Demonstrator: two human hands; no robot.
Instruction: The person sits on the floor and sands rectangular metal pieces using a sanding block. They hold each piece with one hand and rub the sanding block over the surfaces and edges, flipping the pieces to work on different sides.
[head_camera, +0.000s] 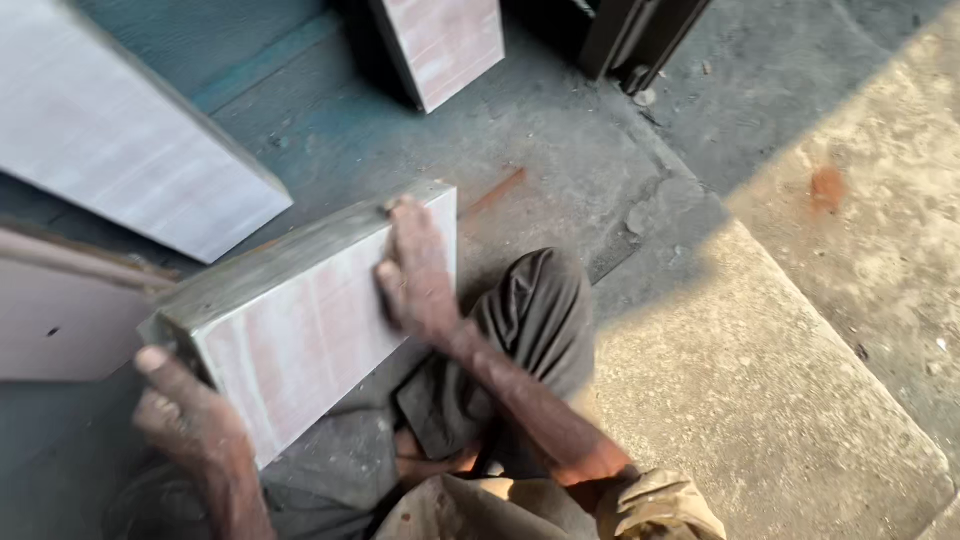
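Item: a board (300, 320), pale pink-streaked face and grey top edge, is standing tilted on its long edge on the dark floor (560, 150) just in front of the person's bent knee (540, 310). The left hand (190, 415) is gripping its near lower corner with the thumb hooked over the edge, and the right hand (415, 270) is lying open and flat on the face, fingertips reaching the top edge near the far corner. Surroundings: a larger panel (120, 130) is leaning close beyond it at left, a second panel (445, 45) is standing farther back, and open room is lying to the right, where the floor is meeting a lighter concrete slab (780, 380) along a straight step edge.
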